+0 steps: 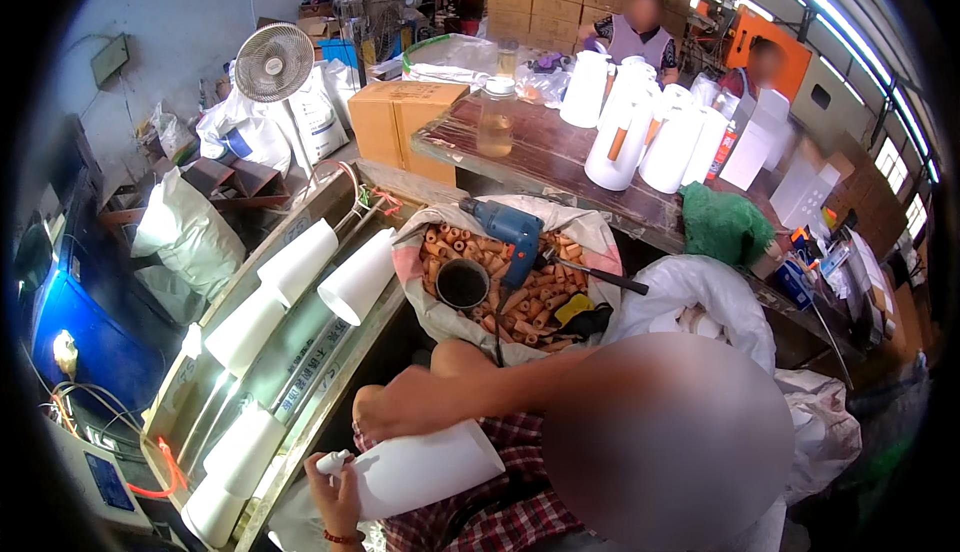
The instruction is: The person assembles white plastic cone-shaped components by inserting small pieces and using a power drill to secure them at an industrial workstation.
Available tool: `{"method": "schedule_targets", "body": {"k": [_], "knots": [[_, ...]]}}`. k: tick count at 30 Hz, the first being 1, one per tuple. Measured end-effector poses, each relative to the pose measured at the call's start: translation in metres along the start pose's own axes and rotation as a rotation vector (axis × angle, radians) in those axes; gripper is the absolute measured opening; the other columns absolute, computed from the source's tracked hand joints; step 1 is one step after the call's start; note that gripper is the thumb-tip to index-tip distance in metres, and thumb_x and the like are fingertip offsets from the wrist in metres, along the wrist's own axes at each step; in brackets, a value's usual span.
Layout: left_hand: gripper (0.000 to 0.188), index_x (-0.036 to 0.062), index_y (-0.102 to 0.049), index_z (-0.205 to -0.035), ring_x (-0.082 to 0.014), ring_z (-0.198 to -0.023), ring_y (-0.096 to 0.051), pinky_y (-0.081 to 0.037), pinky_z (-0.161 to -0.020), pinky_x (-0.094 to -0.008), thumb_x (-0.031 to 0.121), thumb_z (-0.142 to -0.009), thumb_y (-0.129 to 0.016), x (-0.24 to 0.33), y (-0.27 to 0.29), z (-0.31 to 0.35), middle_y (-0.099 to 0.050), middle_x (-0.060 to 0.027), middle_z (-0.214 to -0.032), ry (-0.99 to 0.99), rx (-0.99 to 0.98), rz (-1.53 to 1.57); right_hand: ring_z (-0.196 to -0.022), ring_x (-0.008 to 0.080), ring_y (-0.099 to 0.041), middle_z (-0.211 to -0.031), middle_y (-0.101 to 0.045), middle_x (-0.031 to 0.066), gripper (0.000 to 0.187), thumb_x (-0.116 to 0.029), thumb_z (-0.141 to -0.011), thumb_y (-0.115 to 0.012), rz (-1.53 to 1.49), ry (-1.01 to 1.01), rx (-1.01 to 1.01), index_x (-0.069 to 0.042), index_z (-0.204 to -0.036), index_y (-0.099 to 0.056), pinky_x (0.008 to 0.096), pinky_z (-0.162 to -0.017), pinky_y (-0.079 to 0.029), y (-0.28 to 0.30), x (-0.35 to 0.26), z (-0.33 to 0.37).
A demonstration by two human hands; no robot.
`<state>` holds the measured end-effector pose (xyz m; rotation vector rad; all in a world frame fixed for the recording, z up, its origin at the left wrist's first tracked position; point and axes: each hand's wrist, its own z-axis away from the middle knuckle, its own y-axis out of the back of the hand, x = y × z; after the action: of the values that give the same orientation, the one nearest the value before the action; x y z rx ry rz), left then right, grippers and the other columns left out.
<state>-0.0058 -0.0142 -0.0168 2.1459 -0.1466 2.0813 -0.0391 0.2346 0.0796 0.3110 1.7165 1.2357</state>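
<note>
A white tapered pot body [430, 472] lies slantwise over my lap, its wide end to the right. My left hand [338, 497], with a red bracelet at the wrist, grips its narrow end, where a small white knob-like piece [332, 462] sticks out by the fingers. My right hand [400, 407] is closed just above the body, its arm coming in from the right. Its fingertips are hidden, so I cannot make out what it holds. Beyond, a blue power drill [510, 232] lies on wooden handles [530, 302] in an open sack [410, 267].
Left of me, a long wooden trough [330, 392] holds several white tapered bodies [300, 262]. A dark cup [462, 282] and a screwdriver [605, 277] lie in the handle sack. White pitchers [615, 147] and a jar [497, 117] stand on the table [460, 137]. Two people sit beyond.
</note>
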Motion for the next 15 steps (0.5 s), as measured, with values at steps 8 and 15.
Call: {"method": "schedule_targets", "body": {"k": [8, 15], "knots": [[0.034, 0.0029, -0.039, -0.114, -0.0143, -0.092, -0.049, -0.042, -0.081, -0.0267, 0.0, -0.084, -0.053, -0.011, 0.011, 0.011, -0.048, -0.0066, -0.098, -0.053, 0.021, -0.084, -0.063, 0.024, -0.06, -0.075, -0.055, 0.0088, 0.023, -0.026, -0.086, -0.052, 0.32, 0.497, 0.195, -0.004, -0.081, -0.053, 0.0371, -0.057, -0.047, -0.064, -0.007, -0.04], [0.035, 0.0025, -0.035, -0.117, -0.0135, -0.089, -0.048, -0.042, -0.078, -0.0259, 0.004, -0.087, -0.053, -0.023, 0.009, 0.01, -0.046, -0.0061, -0.097, -0.163, -0.02, -0.292, -0.069, 0.0266, -0.061, -0.071, -0.057, 0.0113, 0.026, -0.026, -0.087, -0.052, 0.533, 0.539, 0.169, -0.001, -0.082, -0.054, 0.0373, -0.064, -0.048, -0.068, -0.003, -0.037]]}}
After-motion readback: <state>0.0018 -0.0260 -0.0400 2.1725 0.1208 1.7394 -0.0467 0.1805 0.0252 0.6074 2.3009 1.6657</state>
